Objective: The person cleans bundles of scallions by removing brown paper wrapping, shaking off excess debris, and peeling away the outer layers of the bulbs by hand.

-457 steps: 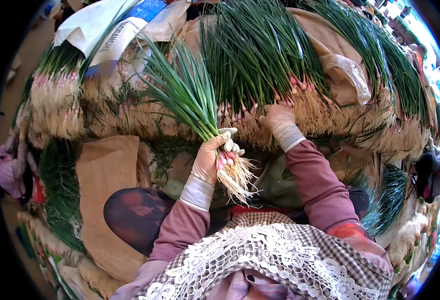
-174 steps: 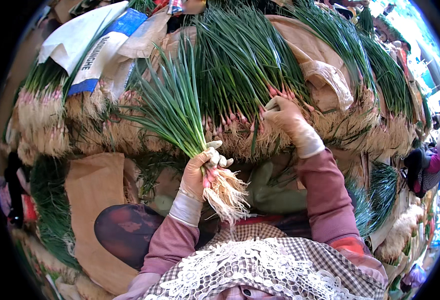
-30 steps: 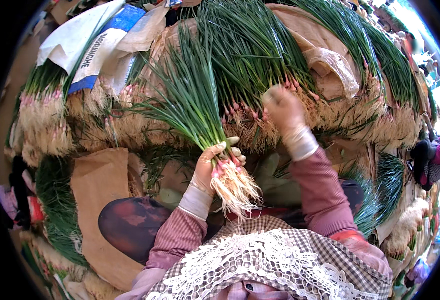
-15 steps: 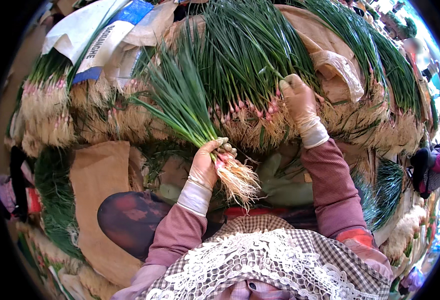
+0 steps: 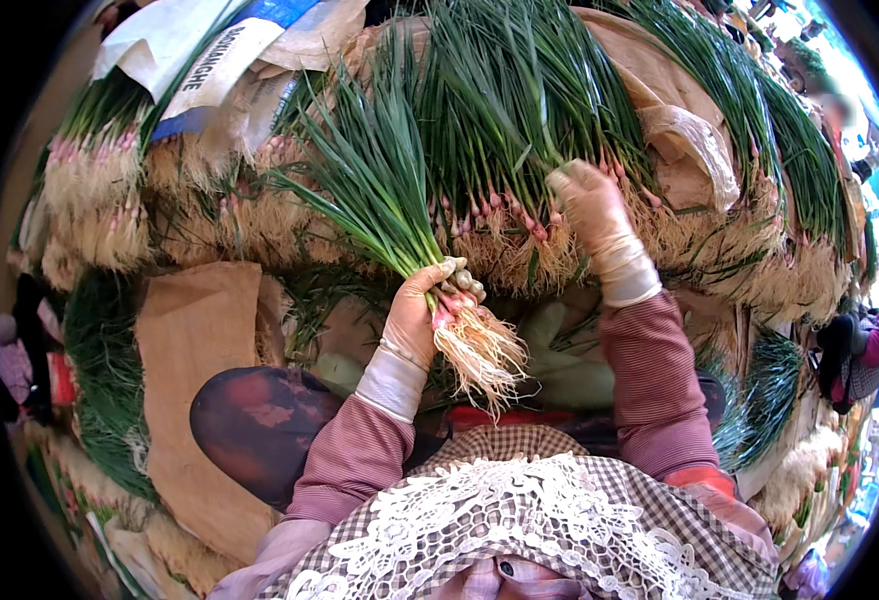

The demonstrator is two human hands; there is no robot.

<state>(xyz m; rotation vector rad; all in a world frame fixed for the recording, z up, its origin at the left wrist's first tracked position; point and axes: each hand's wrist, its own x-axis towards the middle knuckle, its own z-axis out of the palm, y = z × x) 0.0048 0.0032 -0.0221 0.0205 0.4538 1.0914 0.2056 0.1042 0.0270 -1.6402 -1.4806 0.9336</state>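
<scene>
My left hand [image 5: 425, 305], in a pale glove, is wrapped round a bunch of spring onions [image 5: 385, 190] just above the pinkish bulbs. Their green leaves fan up and to the left, and the straw-coloured roots hang below my fist. Farther right, my gloved right hand [image 5: 590, 205] is closed at the near edge of a big pile of spring onions [image 5: 490, 130]. A green stalk [image 5: 545, 140] runs up from its fingertips; motion smears it, and its root end cannot be made out.
Brown cloth [image 5: 675, 140] lies among the piles, with more spring onions [image 5: 800, 170] to the right. White and blue sacks [image 5: 225, 70] cover others at the back left. Brown sacking [image 5: 200, 380] lies beside my knee [image 5: 260, 425]. Another person's dark shoe [image 5: 838, 350] shows at the far right.
My right hand has drawn slightly nearer with the stalk, which has come up from among the others. My left hand still grips the bunch, a little higher in view. The view has shifted slightly.
</scene>
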